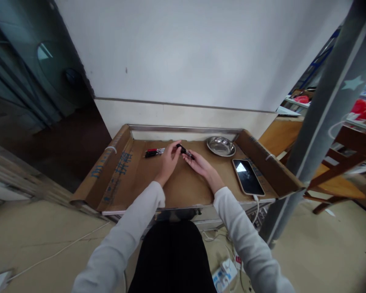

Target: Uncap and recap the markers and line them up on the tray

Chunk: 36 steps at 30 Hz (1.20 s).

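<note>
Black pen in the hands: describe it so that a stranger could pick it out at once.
Find the cardboard-lined table in front of the wearer. Around its middle, the left hand and right hand meet at a slim black pen. Unlike the red and black pens lying to its left, this one is held in the hands.

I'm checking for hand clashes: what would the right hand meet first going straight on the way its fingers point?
Most likely the left hand, at the far end of the black pen that the right hand holds; depth is hard to judge.
</note>
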Available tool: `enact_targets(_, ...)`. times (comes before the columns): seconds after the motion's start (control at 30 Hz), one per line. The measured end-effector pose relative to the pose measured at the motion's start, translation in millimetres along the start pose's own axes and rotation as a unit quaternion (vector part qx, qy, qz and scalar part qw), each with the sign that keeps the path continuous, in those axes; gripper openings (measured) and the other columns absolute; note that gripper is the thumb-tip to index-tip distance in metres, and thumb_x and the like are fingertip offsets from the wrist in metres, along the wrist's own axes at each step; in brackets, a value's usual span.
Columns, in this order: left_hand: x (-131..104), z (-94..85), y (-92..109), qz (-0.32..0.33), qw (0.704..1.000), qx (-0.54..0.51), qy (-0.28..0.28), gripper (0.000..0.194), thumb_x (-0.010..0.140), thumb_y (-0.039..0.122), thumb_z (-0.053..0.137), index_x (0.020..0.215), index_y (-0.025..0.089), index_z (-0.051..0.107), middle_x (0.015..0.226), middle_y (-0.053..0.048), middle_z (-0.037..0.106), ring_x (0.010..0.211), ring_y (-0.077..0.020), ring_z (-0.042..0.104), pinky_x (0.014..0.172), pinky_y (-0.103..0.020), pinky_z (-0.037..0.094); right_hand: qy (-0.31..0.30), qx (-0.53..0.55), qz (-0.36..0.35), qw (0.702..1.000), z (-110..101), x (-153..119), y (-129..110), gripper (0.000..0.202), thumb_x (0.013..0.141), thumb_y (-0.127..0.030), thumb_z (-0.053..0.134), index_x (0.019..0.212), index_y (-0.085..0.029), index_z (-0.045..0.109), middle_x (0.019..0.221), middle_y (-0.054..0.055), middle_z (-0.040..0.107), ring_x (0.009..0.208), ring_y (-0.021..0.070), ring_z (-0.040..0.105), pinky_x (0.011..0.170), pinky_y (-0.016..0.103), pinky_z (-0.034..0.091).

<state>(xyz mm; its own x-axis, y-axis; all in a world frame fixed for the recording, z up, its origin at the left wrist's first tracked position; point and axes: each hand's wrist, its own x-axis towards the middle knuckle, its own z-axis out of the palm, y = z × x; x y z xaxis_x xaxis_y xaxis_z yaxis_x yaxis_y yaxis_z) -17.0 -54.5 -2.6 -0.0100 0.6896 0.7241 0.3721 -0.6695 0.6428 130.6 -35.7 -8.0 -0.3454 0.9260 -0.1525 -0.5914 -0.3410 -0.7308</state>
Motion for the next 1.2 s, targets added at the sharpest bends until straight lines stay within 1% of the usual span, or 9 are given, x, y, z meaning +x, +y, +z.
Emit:
enact_targets(0.27,6,-4.7,-16,-0.109,0.981,-0.014,0.159,0.023,0.090,0.029,0.042,0.108,0.018,0.049,0.102,-0.007,0.060,0.088,-0.0133,0.060,0.079,-0.027,0.048,0.045,-0.013,-0.050,0.998,-5,-1,-3,0.012,0.078,-0.008,0.051,0.080,-0.013,0.062,0.076,0.004,0.067,0.077,0.0105,0.065,0.082,0.019,0.053)
enact_targets(0.33,5,-3.7,-21,-0.134,0.983,-0.002,0.123,0.018,0.088,0.024,0.042,0.104,0.017,0.049,0.098,-0.007,0.060,0.084,-0.0133,0.060,0.076,-0.027,0.049,0.085,-0.044,-0.108,0.990,-7,1,-3,0.010,0.074,-0.007,0.055,0.078,-0.013,0.061,0.075,0.004,0.067,0.077,0.0111,0.065,0.086,0.023,0.051)
enact_targets(0.4,3,-2.4,-23,-0.123,0.992,0.027,0.015,0.015,0.085,0.020,0.045,0.099,0.018,0.051,0.092,-0.005,0.060,0.081,-0.0136,0.059,0.075,-0.028,0.048,0.128,-0.111,-0.202,0.965,-9,1,-3,0.010,0.073,-0.008,0.057,0.079,-0.015,0.060,0.075,0.002,0.066,0.076,0.0113,0.064,0.088,0.028,0.050)
enact_targets(0.5,-4,-1.6,-21,-0.036,0.979,0.096,-0.178,0.012,0.081,0.015,0.049,0.092,0.019,0.053,0.087,-0.003,0.058,0.081,-0.0153,0.057,0.077,-0.030,0.047,0.141,-0.291,-0.340,0.883,-10,-6,-1,0.007,0.077,-0.018,0.057,0.083,-0.019,0.059,0.080,0.001,0.065,0.078,0.0131,0.064,0.087,0.033,0.049)
enact_targets(0.57,-6,-2.2,-20,0.014,0.960,0.139,-0.241,0.013,0.081,0.013,0.048,0.090,0.020,0.054,0.088,-0.003,0.057,0.085,-0.0169,0.056,0.080,-0.031,0.045,0.104,-0.422,-0.383,0.815,-10,-14,2,0.010,0.081,-0.023,0.052,0.084,-0.020,0.061,0.087,0.003,0.066,0.087,0.0154,0.063,0.088,0.034,0.047)
enact_targets(0.67,-7,-3.7,-21,0.035,0.950,0.186,-0.249,0.016,0.082,0.010,0.044,0.090,0.019,0.054,0.090,-0.005,0.057,0.092,-0.0190,0.052,0.083,-0.033,0.043,0.011,-0.549,-0.368,0.750,-10,-22,8,0.018,0.085,-0.023,0.045,0.088,-0.023,0.063,0.098,0.003,0.066,0.098,0.0159,0.061,0.089,0.031,0.045)
enact_targets(0.83,-4,-4.9,-26,0.041,0.948,0.220,-0.227,0.020,0.080,0.007,0.043,0.090,0.019,0.055,0.096,-0.005,0.057,0.096,-0.0201,0.049,0.088,-0.035,0.041,-0.080,-0.655,-0.305,0.687,-12,-20,14,0.023,0.086,-0.020,0.045,0.100,-0.025,0.062,0.099,0.001,0.066,0.092,0.0149,0.062,0.084,0.029,0.045)
enact_targets(1.07,-6,-9.6,-23,0.051,0.949,0.205,-0.234,0.039,0.073,0.005,0.045,0.108,0.018,0.053,0.106,-0.007,0.053,0.101,-0.0205,0.047,0.094,-0.038,0.037,-0.008,-0.714,-0.359,0.601,-22,-35,2,0.026,0.080,-0.034,0.059,0.103,-0.023,0.061,0.106,0.007,0.061,0.101,0.0224,0.053,0.090,0.038,0.039)
enact_targets(1.2,-6,-11.6,-22,0.059,0.941,0.187,-0.275,0.025,0.076,0.011,0.048,0.097,0.020,0.058,0.100,-0.005,0.055,0.097,-0.0199,0.049,0.092,-0.037,0.039,0.031,-0.745,-0.336,0.576,-30,-50,-2,0.027,0.080,-0.037,0.059,0.102,-0.023,0.063,0.095,0.007,0.059,0.091,0.0219,0.052,0.084,0.038,0.039)
